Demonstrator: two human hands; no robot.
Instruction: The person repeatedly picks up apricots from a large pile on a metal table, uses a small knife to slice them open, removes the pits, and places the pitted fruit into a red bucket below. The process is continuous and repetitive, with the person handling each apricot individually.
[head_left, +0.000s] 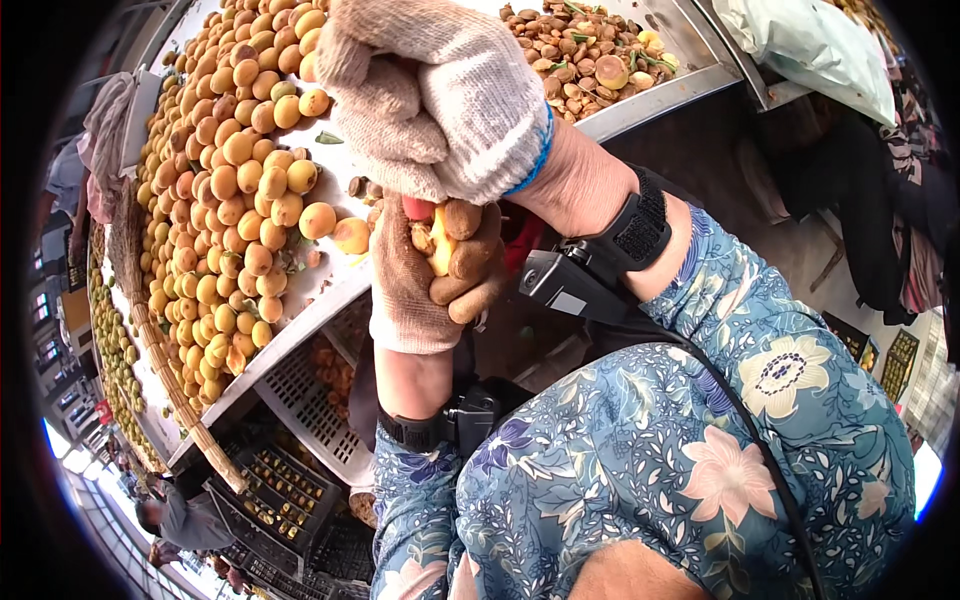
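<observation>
My left hand (420, 277), in a brown-stained knit glove, is curled around a split apricot (442, 247) with wet yellow flesh. A brown apricot pit (422, 238) shows beside the flesh, between thumb and fingers. Directly above, my right hand (442, 105) makes a fist in a white knit glove with a blue cuff edge. From under this fist a small red piece (418, 208) of a hand-held tool sticks out against the fruit; the rest is hidden by the glove. Loose apricots (317, 220) lie on the metal-edged table just left of my left hand.
A large heap of apricots (225, 180) covers the table's left part. Apricot pits (577, 60) are piled at the far right. A bundled-stalk broom (161, 352) lies along the left. Below are a white plastic crate (315, 405) and black crates (277, 495). A person (187, 517) is at lower left.
</observation>
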